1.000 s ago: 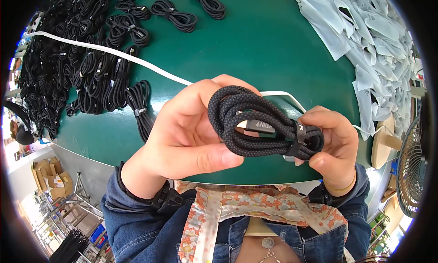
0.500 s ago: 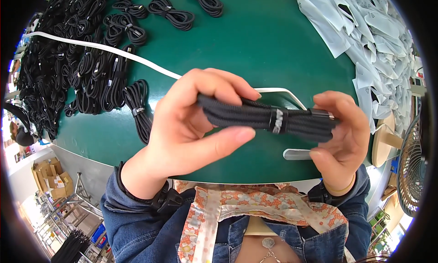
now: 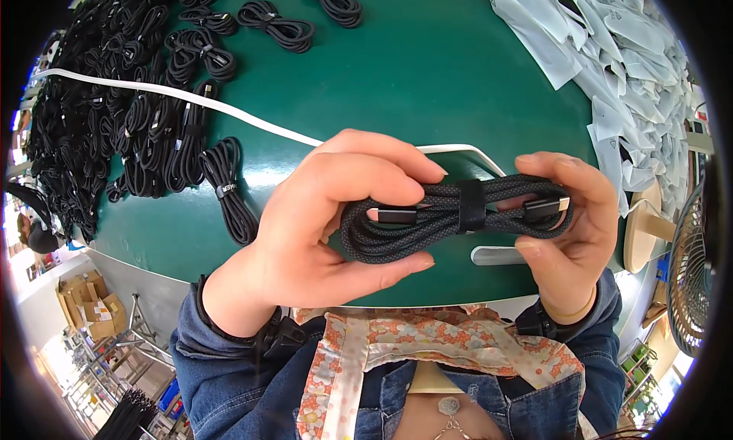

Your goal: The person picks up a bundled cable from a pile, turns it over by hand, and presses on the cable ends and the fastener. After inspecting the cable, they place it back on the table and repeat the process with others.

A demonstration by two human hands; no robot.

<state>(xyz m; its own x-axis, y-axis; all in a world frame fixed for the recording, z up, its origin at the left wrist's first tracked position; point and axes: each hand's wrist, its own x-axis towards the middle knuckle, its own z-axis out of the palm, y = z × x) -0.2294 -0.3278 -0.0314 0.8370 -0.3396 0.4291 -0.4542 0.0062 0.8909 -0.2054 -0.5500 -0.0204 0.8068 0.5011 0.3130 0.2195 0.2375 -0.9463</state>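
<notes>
So the black coiled cable [image 3: 443,237] is up in front of the chest, lying sideways between both hands over the green counter [image 3: 427,81]. The left hand [image 3: 309,222] has its left end, fingers over the top edge and thumb along the bottom, pinching the loops. The right hand [image 3: 576,226] is curled round the other end, fingers above and behind, thumb down by the lower edge; can't tell how hard it's squeezing, if at all. There's a black strap [image 3: 470,205] wrapped around the middle, and you can see a metal-tipped plug in each end of the coil. Just below the right end there's a grey strip-like thing [image 3: 495,255] on the counter, no clue what it is. A white cord [image 3: 237,113] runs across behind the hands. Over on the left is a big pile of black cables [image 3: 84,119], with one loose bundle [image 3: 229,195] near the left wrist, and a heap of pale pouches [image 3: 641,66] covers the far right.
</notes>
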